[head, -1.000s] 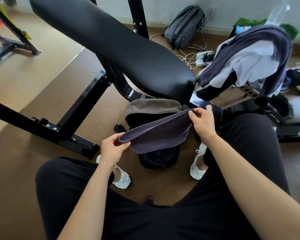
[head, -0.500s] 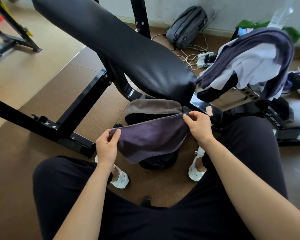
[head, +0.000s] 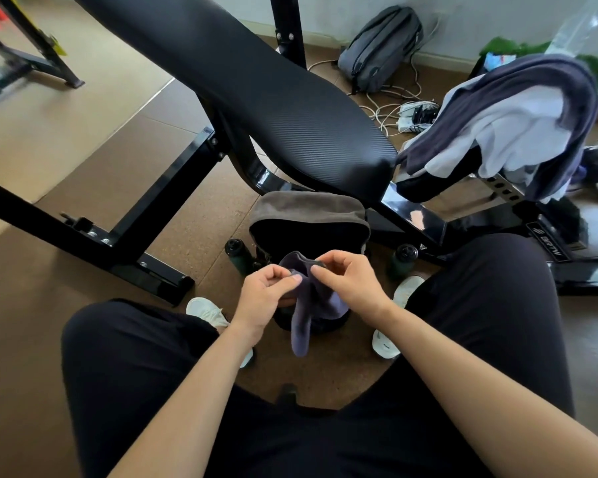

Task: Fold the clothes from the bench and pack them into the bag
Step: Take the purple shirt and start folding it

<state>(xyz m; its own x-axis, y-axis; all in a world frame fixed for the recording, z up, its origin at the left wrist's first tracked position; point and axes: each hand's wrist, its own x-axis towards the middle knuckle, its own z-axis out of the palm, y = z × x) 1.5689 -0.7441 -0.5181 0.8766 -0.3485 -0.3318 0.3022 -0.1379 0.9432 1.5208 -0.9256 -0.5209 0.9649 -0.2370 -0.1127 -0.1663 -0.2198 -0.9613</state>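
Note:
I sit with a dark purple cloth (head: 307,305) held in front of me, folded in half and hanging down. My left hand (head: 266,298) and my right hand (head: 349,284) pinch its top corners close together. Right under it on the floor stands the open black bag (head: 307,215) with a grey-brown flap. A pile of clothes (head: 511,125), purple, white and black, is draped over the bench frame at the right. The black padded bench (head: 256,84) slopes across the middle.
Two dark bottles (head: 237,255) (head: 402,260) stand on either side of the bag. A grey backpack (head: 380,46) and tangled cables (head: 401,108) lie by the far wall. My knees and white shoes (head: 390,343) flank the bag. The bench's black frame (head: 125,229) crosses the floor at left.
My hands have come together, bringing the two ends of the stretched purple cloth to meet, so it now hangs folded in half above the bag.

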